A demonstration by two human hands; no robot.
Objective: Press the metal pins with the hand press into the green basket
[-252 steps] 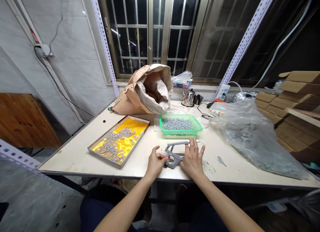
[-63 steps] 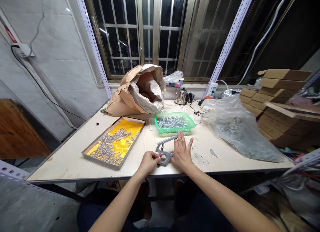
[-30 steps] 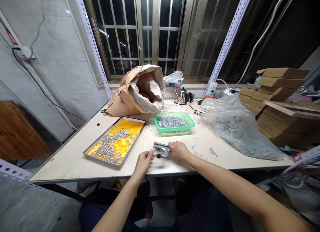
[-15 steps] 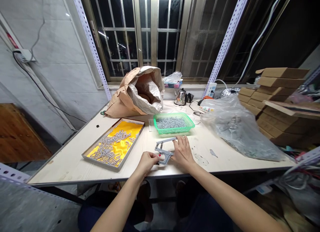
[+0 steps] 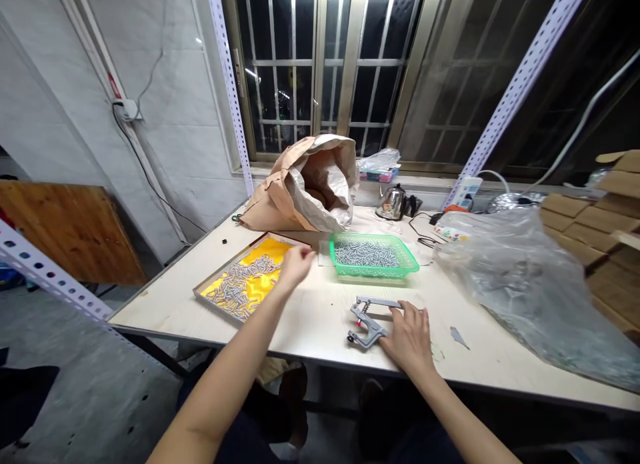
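Observation:
My right hand [image 5: 411, 334] grips the handles of grey metal hand pliers [image 5: 371, 332] with a spring and a small red part at the jaws. The tool rests at the table's front edge. My left hand [image 5: 297, 267] is over the right side of a shallow tray [image 5: 215, 309], fingers pinched together; whatever they may hold is too small to make out. The tray has a yellow lining and many small silvery metal pieces [image 5: 240, 287]. Just right of that hand stands a green plastic basket [image 5: 373, 272] full of small grey metal pieces [image 5: 367, 253].
Behind the tray an open brown paper sack [image 5: 280, 197] lies on its side. A steel kettle [image 5: 392, 203] stands near the window. At right are a large clear plastic bag [image 5: 530, 277] and stacked cardboard boxes [image 5: 600, 231]. A grey scrap [image 5: 459, 337] lies right of my right hand.
My left hand has left the pliers' jaws and moved up and left, over the tray's edge. My right hand still holds the pliers. The view has turned left.

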